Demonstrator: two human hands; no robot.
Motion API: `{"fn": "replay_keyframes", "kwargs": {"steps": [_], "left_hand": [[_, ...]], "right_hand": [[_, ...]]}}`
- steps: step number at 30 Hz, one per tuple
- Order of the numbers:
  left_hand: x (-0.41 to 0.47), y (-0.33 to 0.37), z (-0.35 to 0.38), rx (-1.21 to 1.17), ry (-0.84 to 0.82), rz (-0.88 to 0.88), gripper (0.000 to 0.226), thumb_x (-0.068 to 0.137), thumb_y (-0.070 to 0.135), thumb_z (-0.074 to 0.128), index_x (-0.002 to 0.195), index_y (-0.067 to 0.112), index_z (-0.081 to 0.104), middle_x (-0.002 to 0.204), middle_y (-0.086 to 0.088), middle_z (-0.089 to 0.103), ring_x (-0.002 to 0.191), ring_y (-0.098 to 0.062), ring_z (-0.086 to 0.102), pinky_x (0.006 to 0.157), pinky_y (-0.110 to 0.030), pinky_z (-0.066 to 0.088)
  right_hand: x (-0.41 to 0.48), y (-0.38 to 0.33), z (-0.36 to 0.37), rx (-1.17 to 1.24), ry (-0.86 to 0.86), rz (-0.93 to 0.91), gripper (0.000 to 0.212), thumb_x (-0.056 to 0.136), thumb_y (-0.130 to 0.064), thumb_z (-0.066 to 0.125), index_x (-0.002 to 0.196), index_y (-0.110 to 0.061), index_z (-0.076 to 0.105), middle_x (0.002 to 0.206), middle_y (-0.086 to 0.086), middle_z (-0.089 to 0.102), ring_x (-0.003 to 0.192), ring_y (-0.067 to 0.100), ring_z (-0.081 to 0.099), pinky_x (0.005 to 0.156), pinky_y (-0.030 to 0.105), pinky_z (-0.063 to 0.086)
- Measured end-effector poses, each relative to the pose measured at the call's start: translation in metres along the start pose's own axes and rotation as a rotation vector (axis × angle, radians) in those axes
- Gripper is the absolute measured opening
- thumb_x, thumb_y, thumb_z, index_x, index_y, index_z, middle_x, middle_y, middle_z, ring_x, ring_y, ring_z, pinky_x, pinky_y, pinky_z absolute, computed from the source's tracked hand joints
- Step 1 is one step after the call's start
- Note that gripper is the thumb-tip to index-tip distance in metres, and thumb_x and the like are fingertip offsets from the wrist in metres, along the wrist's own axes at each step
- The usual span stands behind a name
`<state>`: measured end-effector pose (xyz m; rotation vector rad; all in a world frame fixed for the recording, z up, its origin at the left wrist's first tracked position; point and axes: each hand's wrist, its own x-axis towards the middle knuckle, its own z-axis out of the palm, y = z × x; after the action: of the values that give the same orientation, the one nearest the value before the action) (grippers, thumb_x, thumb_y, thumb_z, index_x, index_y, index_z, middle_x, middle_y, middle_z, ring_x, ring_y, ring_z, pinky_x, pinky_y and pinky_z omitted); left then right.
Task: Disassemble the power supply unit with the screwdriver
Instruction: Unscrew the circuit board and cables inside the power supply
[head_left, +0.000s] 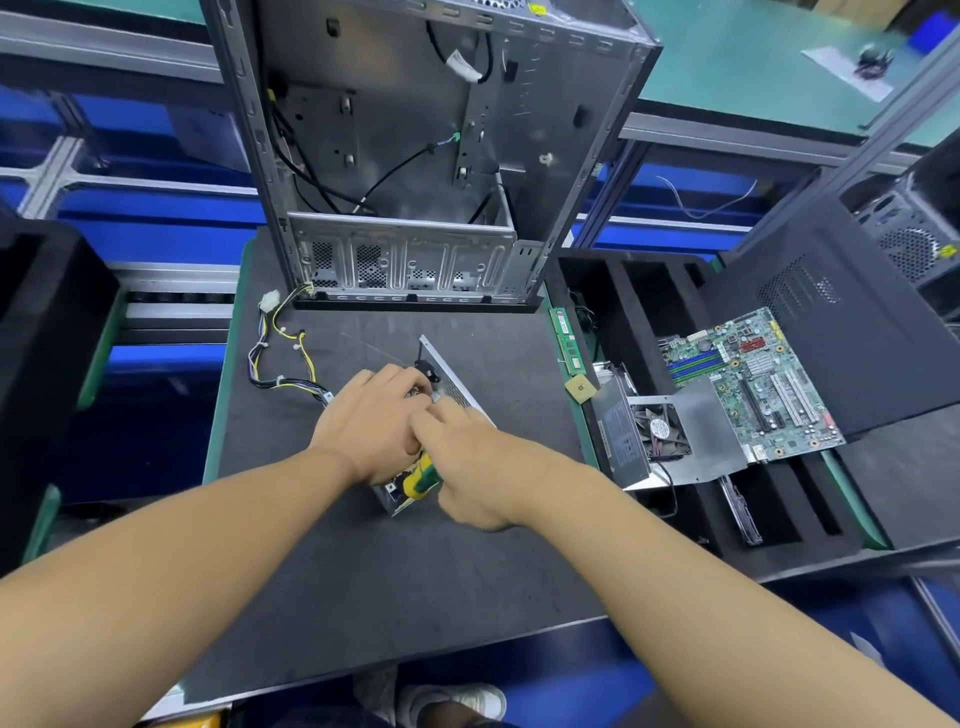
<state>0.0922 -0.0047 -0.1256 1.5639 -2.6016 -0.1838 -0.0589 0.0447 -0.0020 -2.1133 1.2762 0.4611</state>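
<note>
The right hand (467, 462) grips the green-and-yellow screwdriver (418, 478), its fingers curled round the handle. The left hand (374, 421) touches it and holds the power supply unit (452, 384) with fingers curled over the top. The unit lies mid-tabletop (363, 571), its cable bundle (280, 358) trailing left. An open computer case (415, 156) stands behind it, and a motherboard (753, 379) lies to the right.

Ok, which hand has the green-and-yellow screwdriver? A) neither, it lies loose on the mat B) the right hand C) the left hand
B: the right hand is curled round the screwdriver at its handle, while the left hand holds the power supply unit.
</note>
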Motion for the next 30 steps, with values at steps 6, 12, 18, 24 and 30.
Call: {"fn": "replay_keyframes", "kwargs": {"steps": [6, 12, 18, 24, 30], "left_hand": [[0.0, -0.002, 0.0, -0.005, -0.01, 0.012, 0.029, 0.079, 0.043, 0.044, 0.102, 0.036, 0.062, 0.121, 0.018, 0.047, 0.115, -0.008, 0.04, 0.086, -0.024, 0.026], [-0.002, -0.002, -0.002, -0.024, -0.022, 0.013, 0.033, 0.076, 0.034, 0.053, 0.107, 0.032, 0.064, 0.121, 0.015, 0.052, 0.114, -0.012, 0.044, 0.092, -0.03, 0.036], [0.0, -0.002, 0.001, -0.005, -0.043, -0.002, 0.039, 0.075, 0.047, 0.037, 0.101, 0.035, 0.063, 0.123, 0.018, 0.048, 0.118, -0.007, 0.039, 0.089, -0.026, 0.03], [0.0, -0.001, 0.001, -0.038, 0.016, -0.005, 0.026, 0.085, 0.034, 0.039, 0.092, 0.034, 0.064, 0.12, 0.016, 0.052, 0.115, -0.01, 0.044, 0.089, -0.03, 0.034], [0.0, -0.003, 0.002, -0.071, 0.037, 0.008, 0.046, 0.078, 0.038, 0.024, 0.095, 0.033, 0.067, 0.119, 0.015, 0.053, 0.115, -0.011, 0.046, 0.088, -0.031, 0.036]], "right_hand": [[0.002, -0.007, 0.007, -0.239, 0.143, 0.051, 0.047, 0.105, -0.039, 0.034, 0.131, -0.001, 0.031, 0.12, 0.013, 0.053, 0.084, 0.035, 0.057, 0.069, 0.042, 0.048], [0.0, -0.005, 0.004, 0.022, 0.052, -0.054, 0.031, 0.091, -0.008, 0.047, 0.12, -0.017, 0.038, 0.129, 0.0, 0.031, 0.109, 0.022, 0.033, 0.076, 0.034, 0.036], [0.004, -0.006, 0.013, -0.02, 0.188, -0.022, 0.038, 0.103, -0.033, 0.042, 0.126, -0.002, 0.041, 0.119, 0.014, 0.055, 0.097, 0.033, 0.057, 0.082, 0.044, 0.048], [-0.011, 0.015, 0.0, 0.124, 0.276, 0.023, 0.02, 0.102, -0.033, 0.044, 0.111, -0.015, 0.047, 0.097, 0.001, 0.054, 0.077, 0.018, 0.045, 0.059, 0.033, 0.035], [-0.02, 0.024, -0.002, 0.133, 0.276, 0.028, 0.019, 0.102, -0.035, 0.045, 0.107, -0.017, 0.048, 0.089, -0.002, 0.051, 0.064, 0.011, 0.041, 0.053, 0.032, 0.031]]}}
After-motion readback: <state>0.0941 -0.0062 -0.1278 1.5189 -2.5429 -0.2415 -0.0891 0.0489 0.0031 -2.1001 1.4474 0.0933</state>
